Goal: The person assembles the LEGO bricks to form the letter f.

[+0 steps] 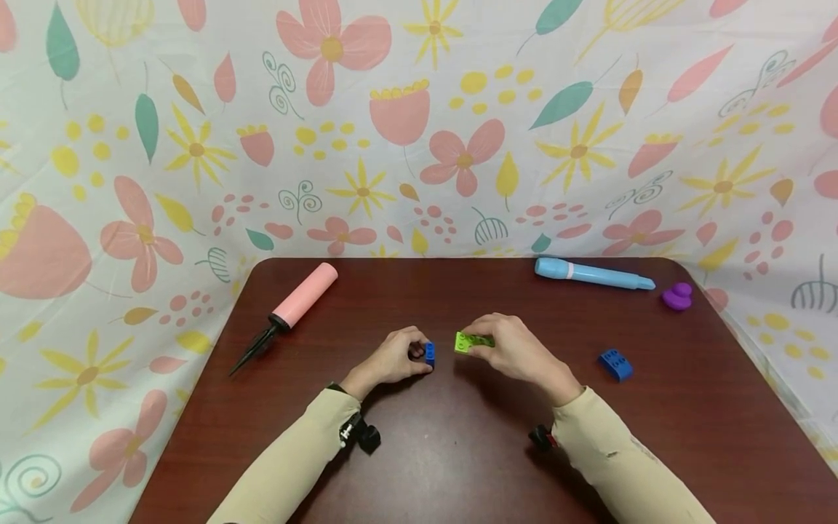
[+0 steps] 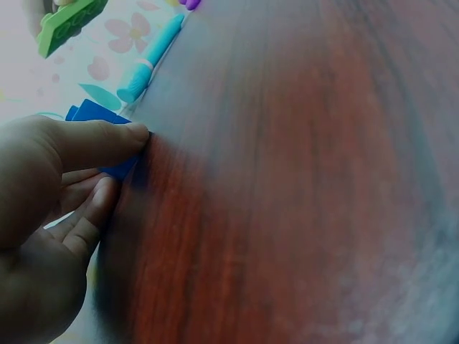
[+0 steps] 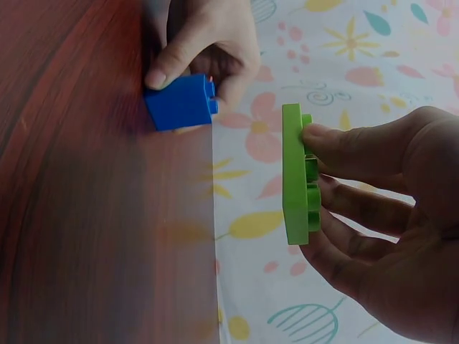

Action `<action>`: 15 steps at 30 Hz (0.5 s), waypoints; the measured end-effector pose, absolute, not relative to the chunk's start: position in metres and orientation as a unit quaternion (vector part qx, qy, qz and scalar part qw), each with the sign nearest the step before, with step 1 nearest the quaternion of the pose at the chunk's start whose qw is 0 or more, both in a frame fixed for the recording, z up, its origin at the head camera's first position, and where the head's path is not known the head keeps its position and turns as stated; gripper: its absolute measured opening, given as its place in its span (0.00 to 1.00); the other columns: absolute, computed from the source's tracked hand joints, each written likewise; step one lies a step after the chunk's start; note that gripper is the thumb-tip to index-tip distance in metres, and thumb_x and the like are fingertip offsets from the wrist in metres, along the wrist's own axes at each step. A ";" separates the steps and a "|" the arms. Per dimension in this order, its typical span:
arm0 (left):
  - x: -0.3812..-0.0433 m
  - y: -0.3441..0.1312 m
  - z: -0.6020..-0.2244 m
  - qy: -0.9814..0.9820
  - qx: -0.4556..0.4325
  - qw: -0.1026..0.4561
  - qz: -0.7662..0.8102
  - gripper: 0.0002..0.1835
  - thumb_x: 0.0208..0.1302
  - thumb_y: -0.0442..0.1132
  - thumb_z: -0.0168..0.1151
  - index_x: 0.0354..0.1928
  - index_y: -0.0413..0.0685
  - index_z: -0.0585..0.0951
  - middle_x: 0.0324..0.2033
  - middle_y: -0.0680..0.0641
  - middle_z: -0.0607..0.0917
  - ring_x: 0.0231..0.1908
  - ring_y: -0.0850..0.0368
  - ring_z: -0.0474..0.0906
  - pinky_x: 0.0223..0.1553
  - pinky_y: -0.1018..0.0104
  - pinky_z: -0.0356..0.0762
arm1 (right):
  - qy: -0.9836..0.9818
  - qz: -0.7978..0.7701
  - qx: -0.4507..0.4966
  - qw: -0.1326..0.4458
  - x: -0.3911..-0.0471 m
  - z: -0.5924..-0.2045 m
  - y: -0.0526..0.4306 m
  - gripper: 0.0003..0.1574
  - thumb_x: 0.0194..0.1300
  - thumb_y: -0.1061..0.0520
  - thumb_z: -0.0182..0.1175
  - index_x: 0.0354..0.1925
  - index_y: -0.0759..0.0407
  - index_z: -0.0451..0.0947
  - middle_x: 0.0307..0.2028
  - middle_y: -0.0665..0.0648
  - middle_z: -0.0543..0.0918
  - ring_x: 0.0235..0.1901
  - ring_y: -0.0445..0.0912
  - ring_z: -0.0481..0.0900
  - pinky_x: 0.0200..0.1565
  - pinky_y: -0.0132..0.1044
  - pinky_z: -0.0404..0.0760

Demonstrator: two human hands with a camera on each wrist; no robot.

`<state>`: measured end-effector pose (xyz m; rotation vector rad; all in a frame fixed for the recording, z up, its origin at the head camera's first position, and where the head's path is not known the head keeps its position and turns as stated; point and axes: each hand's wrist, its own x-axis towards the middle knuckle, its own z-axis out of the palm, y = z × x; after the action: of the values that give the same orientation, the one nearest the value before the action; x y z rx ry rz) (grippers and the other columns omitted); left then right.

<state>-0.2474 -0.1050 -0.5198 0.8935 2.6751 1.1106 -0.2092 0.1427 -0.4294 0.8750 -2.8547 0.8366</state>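
My left hand (image 1: 396, 355) pinches a small blue toy brick (image 1: 429, 354) between thumb and fingers, low at the tabletop. In the right wrist view this blue brick (image 3: 181, 102) stands on the table with its studs upward. To its right, my right hand (image 1: 517, 351) grips a flat lime-green studded brick (image 1: 463, 342) by its edges, raised above the table. The right wrist view has the green brick (image 3: 294, 179) level, studs facing up, with the thumb and fingers (image 3: 358, 201) on its stud side. A gap separates the two bricks.
A second blue brick (image 1: 615, 364) lies to the right on the brown table (image 1: 419, 466). Toward the back are a pink-and-black hand pump (image 1: 304, 295) at left, a light blue tube-shaped toy (image 1: 596, 274) and a purple knobbed object (image 1: 677, 296) at right. A flowered cloth (image 1: 419, 145) hangs behind.
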 end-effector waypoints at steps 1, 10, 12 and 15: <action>-0.247 -0.105 -0.520 0.881 0.294 0.055 0.366 0.18 0.49 0.37 0.77 0.41 0.42 0.81 0.35 0.50 0.79 0.35 0.60 0.79 0.39 0.72 0.78 | -0.920 0.270 0.284 0.019 -0.209 -0.429 0.141 0.16 0.59 0.58 0.69 0.48 0.54 0.85 0.46 0.53 0.85 0.47 0.48 0.81 0.46 0.44 0.82; -0.248 -0.106 -0.521 0.880 0.291 0.058 0.371 0.17 0.50 0.37 0.77 0.41 0.43 0.81 0.35 0.51 0.79 0.35 0.60 0.79 0.38 0.72 0.78 | -0.917 0.273 0.292 0.012 -0.213 -0.428 0.129 0.15 0.61 0.57 0.68 0.48 0.53 0.85 0.46 0.52 0.85 0.50 0.48 0.81 0.48 0.44 0.81; -0.248 -0.106 -0.521 0.880 0.292 0.058 0.371 0.17 0.50 0.37 0.77 0.41 0.43 0.81 0.35 0.51 0.79 0.35 0.61 0.79 0.38 0.73 0.78 | -0.917 0.272 0.292 0.010 -0.214 -0.428 0.128 0.15 0.61 0.56 0.68 0.48 0.53 0.85 0.46 0.52 0.85 0.50 0.48 0.81 0.48 0.44 0.82; -0.249 -0.105 -0.520 0.878 0.298 0.055 0.371 0.17 0.50 0.37 0.77 0.41 0.44 0.81 0.35 0.51 0.79 0.35 0.61 0.79 0.39 0.74 0.78 | -0.917 0.272 0.291 0.012 -0.214 -0.429 0.126 0.15 0.61 0.56 0.68 0.48 0.53 0.85 0.45 0.52 0.86 0.48 0.47 0.81 0.46 0.42 0.82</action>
<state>-0.2492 -0.1054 -0.5201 0.9041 2.6641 1.1271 -0.2142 0.1256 -0.4294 0.9065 -2.8591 0.8468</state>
